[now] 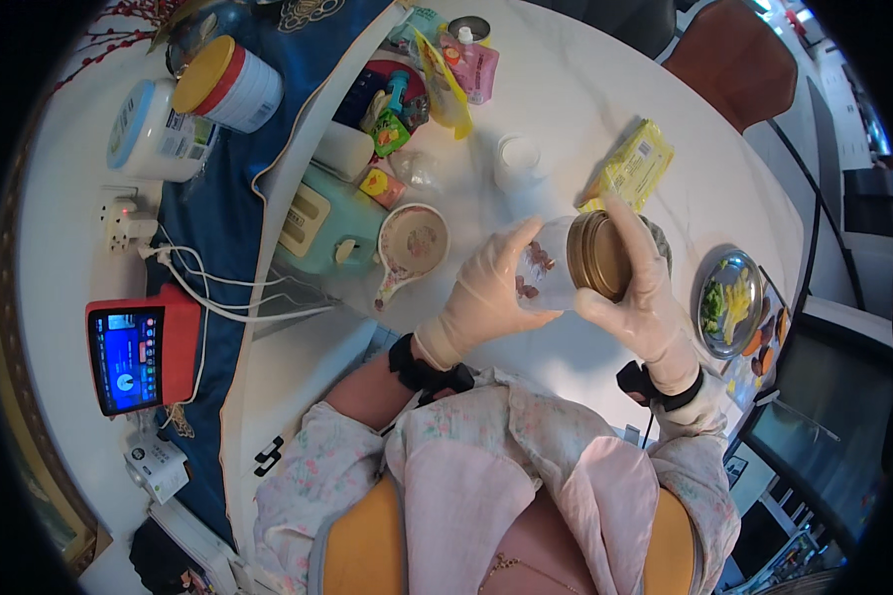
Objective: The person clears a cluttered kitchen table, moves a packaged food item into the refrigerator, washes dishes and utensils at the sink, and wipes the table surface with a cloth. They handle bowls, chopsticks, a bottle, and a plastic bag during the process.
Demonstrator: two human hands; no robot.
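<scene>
Between both hands, above the white table, a transparent jar (556,260) lies tilted on its side with several small reddish-brown pieces inside. My left hand (478,302), in a whitish glove, is closed around the body of the jar. On its other end sits a gold screw lid (605,258), which my gloved right hand (653,302) grips with the thumb at the near edge and fingers over the far edge. Just beyond the hands are a yellow soft packet (637,164) and a small white-capped container (519,159). A patterned bowl with a handle (413,243) stands left of my left hand.
To the right, a metal plate (731,302) holds yellow and green food pieces. A light-green toaster (332,223) stands on the left, with several pouches behind it. Further left are white tubs (159,139), cables (228,307) and a red-framed screen (129,357).
</scene>
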